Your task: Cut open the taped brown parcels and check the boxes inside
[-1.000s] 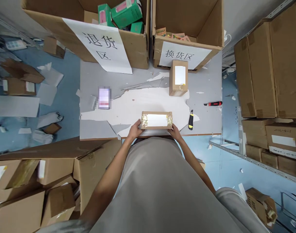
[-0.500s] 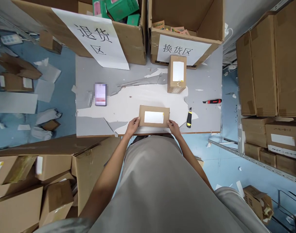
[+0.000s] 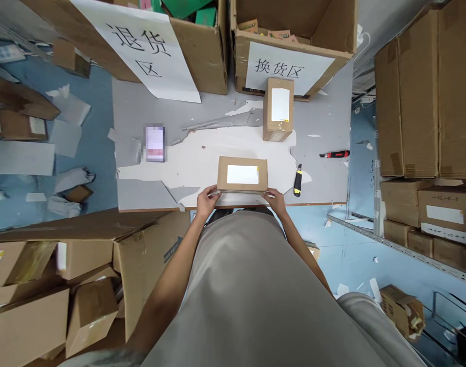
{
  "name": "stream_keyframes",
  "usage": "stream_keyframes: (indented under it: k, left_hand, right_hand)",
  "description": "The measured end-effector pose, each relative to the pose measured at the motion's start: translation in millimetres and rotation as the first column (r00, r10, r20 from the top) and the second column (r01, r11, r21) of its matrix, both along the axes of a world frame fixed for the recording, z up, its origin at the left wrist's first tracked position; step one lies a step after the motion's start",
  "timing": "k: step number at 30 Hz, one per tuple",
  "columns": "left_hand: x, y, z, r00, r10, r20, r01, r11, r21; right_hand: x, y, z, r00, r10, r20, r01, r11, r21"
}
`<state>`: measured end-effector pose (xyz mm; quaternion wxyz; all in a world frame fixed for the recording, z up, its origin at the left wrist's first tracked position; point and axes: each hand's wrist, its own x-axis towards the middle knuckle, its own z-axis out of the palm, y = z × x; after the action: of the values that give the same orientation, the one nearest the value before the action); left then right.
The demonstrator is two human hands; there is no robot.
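Observation:
A small flat cardboard box [image 3: 223,176] with a blank white label on top lies at the front middle of the table, its near side showing slightly. My left hand [image 3: 207,200] pinches its near left corner, thumb and fingers closed on the edge. At the near right corner my right hand [image 3: 275,200] grips it the same way. Just right of the box lies a yellow-and-black utility knife [image 3: 297,182]. Behind it stands a taller cardboard box [image 3: 269,114], also with a white label.
Two large open cartons, one left [image 3: 206,61] and one right [image 3: 236,66], stand at the back with paper signs. A red-and-black knife [image 3: 336,154] lies at right, a blurred phone [image 3: 155,143] at left. A big carton of boxes [image 3: 141,255] stands front left; stacked cartons [image 3: 419,112] rise at right.
The flat box has tilted so that its near side shows, and both hands have shifted to its near corners. The whole view has moved slightly.

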<state>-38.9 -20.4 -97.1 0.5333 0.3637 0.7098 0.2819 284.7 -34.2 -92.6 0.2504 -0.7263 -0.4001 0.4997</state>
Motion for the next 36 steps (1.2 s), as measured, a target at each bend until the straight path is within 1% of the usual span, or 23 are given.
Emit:
stream_keyframes:
  k: [4, 7, 9, 11, 13, 16, 18, 21, 24, 27, 30, 33, 36]
  left_hand:
    - [6, 8, 21.3, 1.000, 0.018, -0.014, -0.015, 0.980, 0.196]
    - [10, 17, 33.6, 0.998, 0.038, -0.057, -0.022, 0.966, 0.257]
    - [12, 22, 34.0, 0.996, 0.044, -0.076, -0.024, 0.969, 0.246]
    - [11, 24, 27.5, 0.996, 0.034, -0.083, -0.017, 0.979, 0.202]
    - [8, 25, 16.5, 0.998, 0.011, -0.055, -0.003, 0.989, 0.148]
    - [-1, 20, -2.0, 1.000, 0.022, 0.006, -0.023, 0.996, 0.083]
    - [-7, 15, -13.2, 0.999, 0.030, -0.026, -0.029, 0.999, 0.045]
    - [-12, 6, -26.6, 0.994, -0.048, -0.101, 0.047, 0.999, -0.006]
    - [-10, -1, -33.5, 0.988, -0.124, -0.088, 0.121, 0.992, -0.038]
    - [-1, -4, -31.3, 0.983, -0.170, -0.068, 0.167, 0.985, -0.054]
    - [5, -1, -20.8, 0.977, -0.205, -0.064, 0.205, 0.979, -0.009]
    - [6, 6, -7.4, 0.983, -0.183, -0.019, 0.183, 0.982, 0.039]
    - [6, 15, 1.8, 0.990, -0.140, -0.004, 0.140, 0.990, 0.030]
  right_hand:
    - [7, 12, 20, 0.997, -0.076, 0.016, 0.073, 0.988, 0.136]
    - [12, 22, 31, 0.994, -0.090, 0.068, 0.075, 0.978, 0.193]
    - [13, 27, 32, 0.993, -0.070, 0.098, 0.052, 0.984, 0.172]
    - [13, 28, 27, 0.993, -0.048, 0.109, 0.034, 0.991, 0.127]
    - [14, 25, 18, 0.995, -0.049, 0.082, 0.041, 0.995, 0.096]
    - [21, 15, 2, 0.994, -0.110, 0.019, 0.109, 0.991, 0.080]
    - [29, 7, -9, 0.992, -0.121, 0.021, 0.120, 0.991, 0.058]
    - [35, -4, -23, 0.999, -0.030, 0.043, 0.031, 1.000, -0.006]
    - [30, -9, -33, 0.999, 0.048, -0.003, -0.048, 0.998, -0.048]
    - [19, -10, -36, 0.991, 0.104, -0.085, -0.105, 0.994, -0.013]
    - [11, -8, -32, 0.988, 0.113, -0.102, -0.111, 0.993, 0.026]
    - [12, -3, -22, 0.995, 0.067, -0.074, -0.064, 0.997, 0.043]
    - [15, 5, -12, 0.997, 0.046, -0.061, -0.043, 0.998, 0.055]
